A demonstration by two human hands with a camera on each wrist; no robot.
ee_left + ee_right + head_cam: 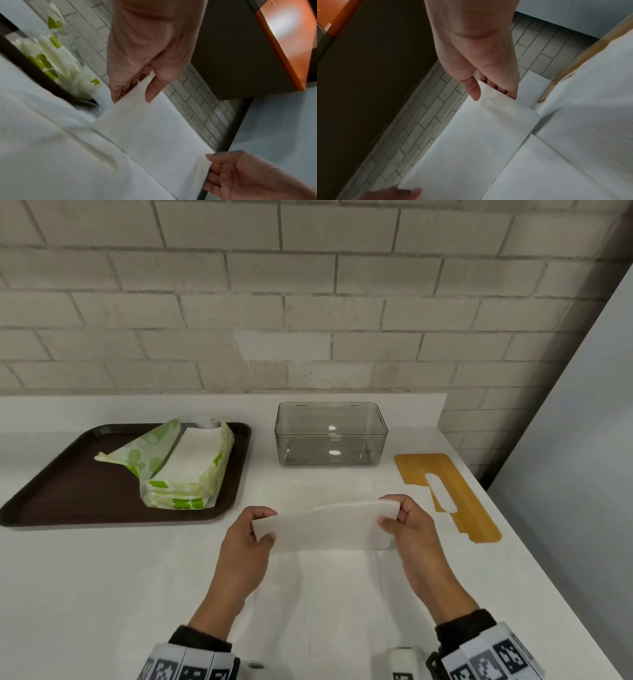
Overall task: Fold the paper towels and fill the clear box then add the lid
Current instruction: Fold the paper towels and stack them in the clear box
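A white paper towel lies on the counter in front of me, its far edge lifted and bent toward me. My left hand pinches the lifted edge's left corner, and my right hand pinches its right corner. The left wrist view shows the left hand with thumb over the paper towel; the right wrist view shows the right hand with thumb over the paper towel. Behind it the clear box stands empty. The wooden lid, with a slot, lies flat to the right.
A dark brown tray at the left holds an opened green-and-white pack of paper towels. A brick wall runs behind the counter. The counter's right edge slants close past the lid.
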